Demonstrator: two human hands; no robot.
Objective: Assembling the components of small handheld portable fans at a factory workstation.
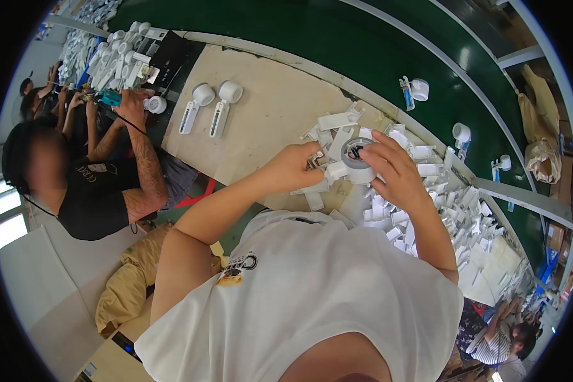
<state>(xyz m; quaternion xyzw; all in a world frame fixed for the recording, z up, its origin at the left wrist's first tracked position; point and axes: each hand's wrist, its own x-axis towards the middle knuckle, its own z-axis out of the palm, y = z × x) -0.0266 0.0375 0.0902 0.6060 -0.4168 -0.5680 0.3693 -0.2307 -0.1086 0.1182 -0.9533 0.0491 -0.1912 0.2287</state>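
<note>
Over a pile of white plastic parts, I hold a white handheld device (358,170) with a round, cup-like head and a short neck, much like a small handheld fan. The head's open face points up, with a grey ring around a dark inside. My right hand (395,167) is closed around the head, its fingertips at the rim and over the opening. At the neck and handle side, my left hand (291,168) has curled fingers and thumb that seem to grip the device; the handle is mostly hidden there. Loose white plastic shells (337,121) lie just beyond both hands.
Two similar white devices (225,105) lie on the tan work surface (267,95) at left. Others sit on the green conveyor belt (369,57). A co-worker (118,162) at left holds a teal power screwdriver (110,97). More white parts (452,223) heap up at right.
</note>
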